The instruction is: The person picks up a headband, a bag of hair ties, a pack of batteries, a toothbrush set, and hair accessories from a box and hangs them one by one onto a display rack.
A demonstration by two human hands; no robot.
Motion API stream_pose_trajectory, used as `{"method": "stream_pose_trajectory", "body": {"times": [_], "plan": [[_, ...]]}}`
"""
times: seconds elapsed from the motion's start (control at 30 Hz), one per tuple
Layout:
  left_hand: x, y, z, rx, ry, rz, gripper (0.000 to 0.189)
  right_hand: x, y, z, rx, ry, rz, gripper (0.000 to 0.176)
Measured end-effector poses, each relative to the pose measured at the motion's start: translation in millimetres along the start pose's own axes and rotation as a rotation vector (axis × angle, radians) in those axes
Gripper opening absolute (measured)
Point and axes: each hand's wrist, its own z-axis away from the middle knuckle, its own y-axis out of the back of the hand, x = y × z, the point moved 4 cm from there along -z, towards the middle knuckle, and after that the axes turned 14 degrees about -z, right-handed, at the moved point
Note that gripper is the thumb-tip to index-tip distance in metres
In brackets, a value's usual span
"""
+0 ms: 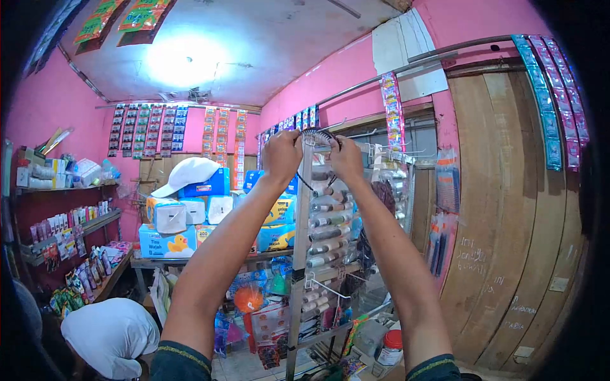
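Both arms are raised in front of me, hands close together at the top of a metal display rack [298,254]. Between them is a black toothed headband [319,133], its curve upward and its thin ends hanging down. My left hand [283,154] pinches its left side with bent fingers. On the other side, my right hand [347,159] grips it between thumb and fingers. Just below hang rows of small rolled items in clear packaging [328,232] on the rack.
Tissue packs [166,241] and a white cap [186,174] are stacked left of the rack. A person in white [114,336] bends down at lower left. Shelves of toiletries [70,228] line the left wall. Sachet strips [392,111] hang overhead; a red-lidded jar [392,346] stands low right.
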Motion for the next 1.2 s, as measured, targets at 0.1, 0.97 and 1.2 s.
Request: {"method": "stream_pose_trajectory", "body": {"times": [0.1, 0.97, 1.2], "plan": [[4, 4, 1, -0.003, -0.032, -0.026, 0.026, 6, -5, -1, -0.012, 0.090, 0.096, 0.031], [8, 111, 112, 0.095, 0.165, 0.448, 0.022, -32, 93, 120, -0.151, -0.034, 0.163, 0.038], [18, 168, 388, -0.196, 0.243, 0.784, 0.017, -36, 189, 283, -0.159, -0.330, 0.070, 0.032]]}}
